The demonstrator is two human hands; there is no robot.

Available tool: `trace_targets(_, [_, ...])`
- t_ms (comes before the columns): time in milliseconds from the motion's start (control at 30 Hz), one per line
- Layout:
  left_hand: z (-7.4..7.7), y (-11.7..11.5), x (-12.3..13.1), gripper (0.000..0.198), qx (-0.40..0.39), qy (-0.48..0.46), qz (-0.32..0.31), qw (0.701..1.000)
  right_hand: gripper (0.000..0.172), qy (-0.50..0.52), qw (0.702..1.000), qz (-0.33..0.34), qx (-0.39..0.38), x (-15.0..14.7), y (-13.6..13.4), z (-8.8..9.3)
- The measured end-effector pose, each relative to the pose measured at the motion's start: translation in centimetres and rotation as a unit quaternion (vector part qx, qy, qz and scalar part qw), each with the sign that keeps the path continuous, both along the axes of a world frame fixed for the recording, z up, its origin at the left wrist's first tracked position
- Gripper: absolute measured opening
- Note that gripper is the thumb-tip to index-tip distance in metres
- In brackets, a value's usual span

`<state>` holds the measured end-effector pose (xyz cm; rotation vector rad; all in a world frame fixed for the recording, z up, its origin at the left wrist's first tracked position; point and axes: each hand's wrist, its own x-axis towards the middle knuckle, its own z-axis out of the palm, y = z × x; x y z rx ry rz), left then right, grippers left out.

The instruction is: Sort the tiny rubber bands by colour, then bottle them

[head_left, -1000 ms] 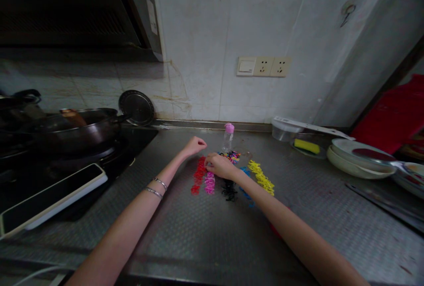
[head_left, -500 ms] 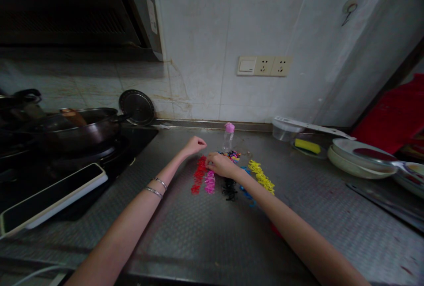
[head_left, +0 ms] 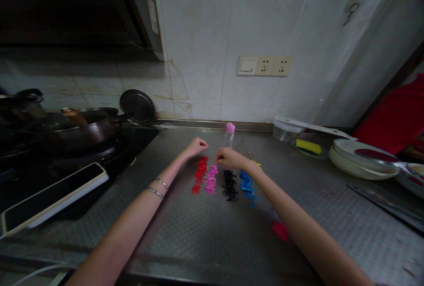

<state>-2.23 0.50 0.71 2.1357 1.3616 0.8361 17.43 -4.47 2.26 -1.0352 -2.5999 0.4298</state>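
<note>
My left hand (head_left: 197, 146) is closed in a pinch just beyond the far end of a row of small red rubber bands (head_left: 200, 174); anything in its fingertips is too small to see. My right hand (head_left: 230, 158) also pinches, over the far end of the pink rubber bands (head_left: 211, 180). Whatever it holds cannot be made out. Black rubber bands (head_left: 229, 185) and blue rubber bands (head_left: 247, 184) lie in rows to the right. The yellow rubber bands (head_left: 258, 165) are mostly covered by my right forearm. Behind my right hand stands a clear bottle with a pink cap (head_left: 229, 128).
A phone-like device (head_left: 54, 195) lies left, near a pan (head_left: 89, 127) on the black cooktop. At right are a yellow sponge (head_left: 308, 146), a clear tub (head_left: 285, 131), stacked bowls (head_left: 361, 162) and a knife-like blade (head_left: 380, 204). A red object (head_left: 280, 231) sits beside my right forearm.
My right hand has shifted right and slightly away from me, uncovering the far end of the pink row and more of the black and blue rows. My left hand has barely moved.
</note>
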Motion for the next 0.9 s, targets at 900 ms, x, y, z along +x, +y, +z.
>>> trace_targets(900, [-0.4, -1.4, 5.2, 0.023, 0.043, 0.214, 0.002, 0.976, 0.027, -0.082, 0.985, -0.134, -0.074, 8.4, 3.5, 1.3])
